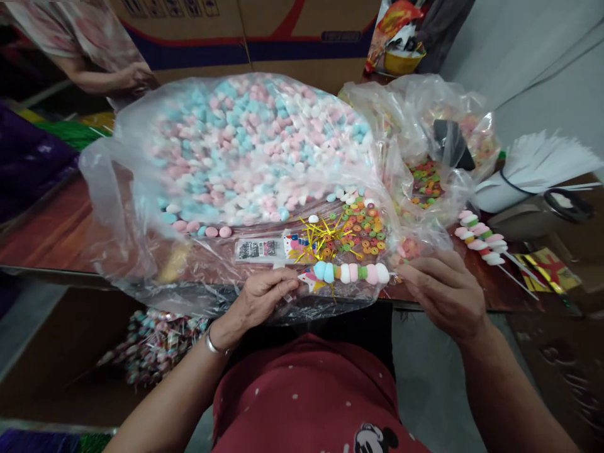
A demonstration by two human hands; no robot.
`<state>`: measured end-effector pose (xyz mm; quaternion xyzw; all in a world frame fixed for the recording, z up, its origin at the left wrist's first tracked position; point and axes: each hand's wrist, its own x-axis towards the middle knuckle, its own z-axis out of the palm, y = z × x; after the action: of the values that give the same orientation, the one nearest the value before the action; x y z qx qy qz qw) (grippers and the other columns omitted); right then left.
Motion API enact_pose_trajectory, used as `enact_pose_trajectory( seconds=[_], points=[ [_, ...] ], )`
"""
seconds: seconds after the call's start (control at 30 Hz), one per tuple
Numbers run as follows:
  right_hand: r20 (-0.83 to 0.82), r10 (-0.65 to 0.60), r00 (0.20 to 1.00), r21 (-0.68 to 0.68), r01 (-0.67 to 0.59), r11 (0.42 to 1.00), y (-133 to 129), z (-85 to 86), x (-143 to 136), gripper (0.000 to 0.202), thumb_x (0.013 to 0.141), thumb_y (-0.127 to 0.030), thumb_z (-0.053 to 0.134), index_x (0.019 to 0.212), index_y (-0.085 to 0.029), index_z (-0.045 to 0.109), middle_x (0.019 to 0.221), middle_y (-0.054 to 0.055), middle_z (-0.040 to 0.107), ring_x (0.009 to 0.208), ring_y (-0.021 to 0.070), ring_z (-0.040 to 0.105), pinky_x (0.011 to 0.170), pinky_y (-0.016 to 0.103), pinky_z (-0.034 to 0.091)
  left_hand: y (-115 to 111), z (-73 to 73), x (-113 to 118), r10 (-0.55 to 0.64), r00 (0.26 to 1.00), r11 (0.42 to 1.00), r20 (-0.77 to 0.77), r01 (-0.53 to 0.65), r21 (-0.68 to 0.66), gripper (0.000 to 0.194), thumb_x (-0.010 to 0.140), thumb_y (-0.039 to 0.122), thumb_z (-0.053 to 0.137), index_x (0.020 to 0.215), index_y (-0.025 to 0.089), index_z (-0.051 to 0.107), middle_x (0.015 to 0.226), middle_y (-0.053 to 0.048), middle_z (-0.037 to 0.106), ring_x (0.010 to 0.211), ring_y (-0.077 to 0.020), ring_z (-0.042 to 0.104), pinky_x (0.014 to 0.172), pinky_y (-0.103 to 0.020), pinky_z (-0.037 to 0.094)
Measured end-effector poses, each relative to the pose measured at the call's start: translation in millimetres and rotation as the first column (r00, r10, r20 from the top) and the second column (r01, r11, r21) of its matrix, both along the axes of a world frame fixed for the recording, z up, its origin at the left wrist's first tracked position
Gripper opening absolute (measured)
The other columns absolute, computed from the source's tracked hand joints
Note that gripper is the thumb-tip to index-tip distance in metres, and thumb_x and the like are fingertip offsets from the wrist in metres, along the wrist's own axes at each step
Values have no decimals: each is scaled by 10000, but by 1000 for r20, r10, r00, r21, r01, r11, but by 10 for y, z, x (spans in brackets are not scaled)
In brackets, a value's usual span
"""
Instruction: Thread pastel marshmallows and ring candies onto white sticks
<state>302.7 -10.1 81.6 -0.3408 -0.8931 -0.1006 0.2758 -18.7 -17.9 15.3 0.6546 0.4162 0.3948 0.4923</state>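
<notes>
One candy skewer (352, 272) lies level between two hands, above the near edge of the table (61, 220). Two blue pieces sit at its left end; white and pink ones follow, with thin green and orange rings between. The left hand (267, 292) pinches the printed tip (310, 280) at that end between thumb and fingers. The right hand (443, 296) has its fingertips closed on the stick (393, 274) at the other end.

Just beyond are many gold ties (325, 238) in a loose heap, one white candy (313, 219) beside them, and printed packets (264, 249) to their left. Many ring candies (365, 229) lie to the right of the heap. At least two more skewers (481, 238) rest near the right hand; overlap hides the exact count.

Clear plastic hangs over the near edge, while bare wood shows at the far left of the table.

One large clear bag (255, 145) holds pink, blue and white candies, too many to count. Another bag (425, 182) holds rings. One cup (503, 189) is packed with white strips (547, 160). An open carton (56, 352), below left, contains a pile of skewered sweets (158, 346). Another person's hand (139, 77) is beyond the large bag.
</notes>
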Motion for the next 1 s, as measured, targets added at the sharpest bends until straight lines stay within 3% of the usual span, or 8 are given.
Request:
enact_pose_trajectory(
  seconds=[0.27,0.47,0.63,0.83,1.0],
  points=[
    [101,27,995,70,-35,997,8,62,33,152,921,-137,531,1039,-207,597,787,34,679,717,178,538,631,330,376,56,57,-25,-73,997,995,-25,71,-67,345,898,421,557,775,130,696,730,-53,695,634,-117,579,602,-207,456],
    [129,40,991,79,-50,996,1,88,79,128,921,-163,556,1020,-226,607,804,20,684,760,170,564,655,330,391,98,127,-45,-191,971,977,-145,174,-121,328,911,345,516,702,130,649,663,-15,630,619,-102,553,598,-192,423],
    [136,44,990,80,-56,995,23,76,45,137,908,-166,581,1013,-252,600,801,0,676,743,155,549,686,325,413,111,100,-46,-221,957,973,-187,202,-115,285,907,309,507,722,137,638,672,-3,621,629,-101,549,606,-190,417],
    [41,90,995,1,-90,996,92,15,-29,170,899,-154,539,1029,-246,599,832,12,683,781,174,571,716,343,430,106,77,-35,-231,950,971,-210,211,-112,268,923,329,494,803,143,647,710,-8,633,648,-103,553,615,-196,416],
    [27,98,995,-65,-96,993,129,-33,-121,122,906,-152,528,961,-199,626,781,27,675,731,168,555,736,345,415,109,144,-40,-260,947,955,-189,223,-197,288,908,358,502,770,139,628,680,-1,608,640,-102,532,617,-201,401]
  ],
)
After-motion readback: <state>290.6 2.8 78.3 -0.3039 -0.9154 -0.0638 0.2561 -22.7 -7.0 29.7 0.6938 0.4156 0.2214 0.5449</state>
